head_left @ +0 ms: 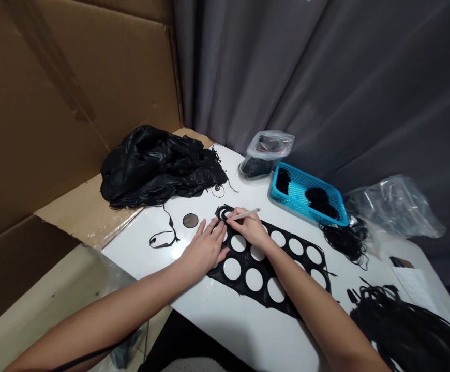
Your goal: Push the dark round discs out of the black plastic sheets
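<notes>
A black sheet with rows of round holes (243,283) lies flat on the white table, which shows through the holes. My right hand (249,227) is closed around a thin, pale pen-like tool (245,214), its lower end at a ring-shaped piece by the sheet's far left corner. Just left of it, my left hand (208,245) rests flat with fingers stretched out on the sheet's left edge. A dark round disc (190,220) lies on the table beyond my left hand. The tool's tip is hidden by my fingers.
A black crumpled pile (159,168) sits at the back left beside cardboard (77,77). A blue basket (306,212) with black bundles and a clear plastic bag (269,147) stand at the back. Black strips (403,325) lie at the right; a thin black loop (163,239) is at left.
</notes>
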The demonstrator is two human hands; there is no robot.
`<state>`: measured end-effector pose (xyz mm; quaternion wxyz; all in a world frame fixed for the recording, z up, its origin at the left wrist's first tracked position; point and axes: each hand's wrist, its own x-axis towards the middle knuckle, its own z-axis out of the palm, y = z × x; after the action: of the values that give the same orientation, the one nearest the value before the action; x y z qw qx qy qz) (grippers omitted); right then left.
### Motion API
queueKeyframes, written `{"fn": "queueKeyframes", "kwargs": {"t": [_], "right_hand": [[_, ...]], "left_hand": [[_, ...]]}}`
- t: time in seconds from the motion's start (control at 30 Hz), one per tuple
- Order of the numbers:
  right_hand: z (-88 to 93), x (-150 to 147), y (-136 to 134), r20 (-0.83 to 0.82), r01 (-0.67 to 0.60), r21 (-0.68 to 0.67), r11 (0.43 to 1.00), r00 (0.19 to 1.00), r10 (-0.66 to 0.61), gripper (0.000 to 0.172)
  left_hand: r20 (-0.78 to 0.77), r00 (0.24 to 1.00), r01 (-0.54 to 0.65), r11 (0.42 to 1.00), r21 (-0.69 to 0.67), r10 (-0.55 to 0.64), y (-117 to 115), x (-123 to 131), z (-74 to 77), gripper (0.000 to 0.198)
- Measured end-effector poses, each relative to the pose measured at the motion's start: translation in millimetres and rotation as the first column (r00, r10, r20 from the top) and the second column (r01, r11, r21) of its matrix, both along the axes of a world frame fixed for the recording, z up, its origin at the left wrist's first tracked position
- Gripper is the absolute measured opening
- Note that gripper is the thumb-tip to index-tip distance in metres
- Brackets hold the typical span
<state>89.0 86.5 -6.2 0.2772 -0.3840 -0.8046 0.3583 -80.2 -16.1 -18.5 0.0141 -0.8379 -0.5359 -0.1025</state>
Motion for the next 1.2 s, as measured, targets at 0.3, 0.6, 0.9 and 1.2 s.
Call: {"fn": "queueKeyframes", "kwargs": {"t": [0.3,0.6,0.9,1.2], "right_hand": [[-2.0,-2.1,1.0,0.379,-0.207,0.455,0.866,0.925,0.022,0.014],[26.3,33.8,52.0,0.082,0.491,0.35,0.798,0.832,-0.548,0.012],[11.5,9.5,-45.3,-0.015,0.051,-0.096,0.994,0.998,-0.053,0.017],[11.2,-1.0,-64.3,-0.024,-0.032,-0.074,0.997,0.999,0.03,0.015]], "left_hand": [[0.028,1.0,-0.001,1.0,0.011,0.0,-1.2,-0.5,-1.7,0.048],[0.034,0.999,0.012,1.0,0.005,-0.013,-1.2,-5.5,12.9,0.043],[0.173,0.985,-0.018,0.998,0.059,0.007,-50.2,-12.5,17.7,0.032],[0.1,0.995,-0.033,0.996,0.081,0.024,-58.2,-10.8,5.4,0.041]]}}
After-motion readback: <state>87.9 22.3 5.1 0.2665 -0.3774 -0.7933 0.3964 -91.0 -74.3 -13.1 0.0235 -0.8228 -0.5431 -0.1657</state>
